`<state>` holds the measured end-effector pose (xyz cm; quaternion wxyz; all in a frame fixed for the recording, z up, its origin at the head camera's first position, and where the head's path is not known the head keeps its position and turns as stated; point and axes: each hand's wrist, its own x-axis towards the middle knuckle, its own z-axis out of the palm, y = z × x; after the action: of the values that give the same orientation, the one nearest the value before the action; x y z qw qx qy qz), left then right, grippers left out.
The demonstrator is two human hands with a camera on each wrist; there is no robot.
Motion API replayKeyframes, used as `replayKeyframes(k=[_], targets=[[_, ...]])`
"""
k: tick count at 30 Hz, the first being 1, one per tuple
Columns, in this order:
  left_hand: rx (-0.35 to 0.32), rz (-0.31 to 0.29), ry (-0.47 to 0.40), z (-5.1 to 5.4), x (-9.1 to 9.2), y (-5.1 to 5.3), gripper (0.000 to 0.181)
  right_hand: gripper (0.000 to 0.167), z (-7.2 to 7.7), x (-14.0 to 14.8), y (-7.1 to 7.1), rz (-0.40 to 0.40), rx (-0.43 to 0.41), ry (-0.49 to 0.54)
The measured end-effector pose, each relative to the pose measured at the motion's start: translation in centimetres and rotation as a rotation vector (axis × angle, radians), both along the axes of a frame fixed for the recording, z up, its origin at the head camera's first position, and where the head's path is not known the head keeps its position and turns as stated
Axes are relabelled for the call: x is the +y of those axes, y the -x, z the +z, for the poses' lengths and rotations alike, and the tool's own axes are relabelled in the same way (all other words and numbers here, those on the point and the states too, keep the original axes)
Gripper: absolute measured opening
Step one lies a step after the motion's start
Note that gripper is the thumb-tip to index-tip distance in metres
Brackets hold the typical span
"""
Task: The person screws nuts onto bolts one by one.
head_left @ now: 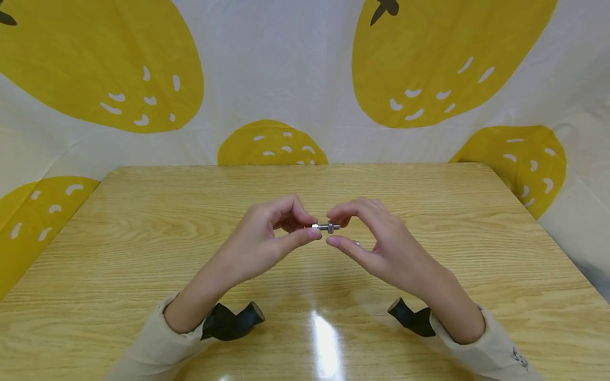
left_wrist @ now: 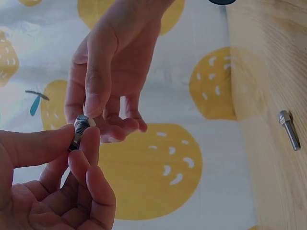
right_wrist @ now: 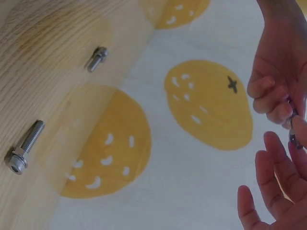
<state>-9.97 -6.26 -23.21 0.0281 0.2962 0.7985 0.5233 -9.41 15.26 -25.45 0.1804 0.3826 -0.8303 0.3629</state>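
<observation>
In the head view my left hand (head_left: 259, 241) pinches the head end of a small metal bolt (head_left: 321, 227) between thumb and fingers, holding it roughly level above the table. A hex nut (head_left: 331, 228) sits partway along the shank, with the threaded tip beyond it. My right hand (head_left: 386, 246) curves around the nut end, thumb and forefinger spread either side with a visible gap. In the left wrist view the nut (left_wrist: 87, 121) tops the bolt just below the right thumb. The right wrist view has the bolt (right_wrist: 293, 140) partly hidden by fingers.
A wood-grain table (head_left: 143, 211) lies beneath the hands, backed by a white cloth (head_left: 276, 69) with yellow fruit prints. In the right wrist view, a longer bolt (right_wrist: 29, 139) and a shorter bolt (right_wrist: 98, 59) rest on the table. Dark straps (head_left: 233, 321) sit at the sleeves.
</observation>
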Motion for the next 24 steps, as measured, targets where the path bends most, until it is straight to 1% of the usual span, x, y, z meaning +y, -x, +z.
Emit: replayKeyframes(k=[2,5,10,15,18,20,22,23,24], targets=[[-0.004,0.003,0.001,0.08,0.01,-0.03,0.009,0.030,0.05,-0.06,0.04,0.018,0.023,0.004],[-0.003,-0.002,-0.004,0.01,0.04,0.01,0.010,0.028,0.12,-0.10,0.03,0.030,0.035,0.008],[-0.005,-0.021,-0.009,-0.09,0.04,0.02,0.010,0.011,-0.06,-0.12,0.16,0.048,0.033,0.016],[-0.002,-0.029,0.002,-0.10,0.16,-0.07,0.010,0.017,-0.44,-0.28,0.23,0.027,0.029,0.015],[0.000,-0.022,0.014,-0.04,0.24,-0.13,0.010,0.022,-0.47,-0.31,0.14,-0.012,-0.011,0.002],[0.001,-0.020,0.016,-0.01,0.26,-0.16,0.010,0.018,-0.45,-0.31,0.05,-0.033,-0.032,-0.004],[0.005,-0.019,0.017,0.00,0.25,-0.17,0.009,0.016,-0.46,-0.30,0.02,-0.031,-0.034,-0.003],[0.006,-0.020,0.016,-0.01,0.25,-0.16,0.009,0.017,-0.49,-0.30,0.03,-0.022,-0.023,0.000],[0.007,-0.021,0.015,-0.02,0.25,-0.15,0.009,0.022,-0.53,-0.31,0.05,-0.010,-0.008,0.004]])
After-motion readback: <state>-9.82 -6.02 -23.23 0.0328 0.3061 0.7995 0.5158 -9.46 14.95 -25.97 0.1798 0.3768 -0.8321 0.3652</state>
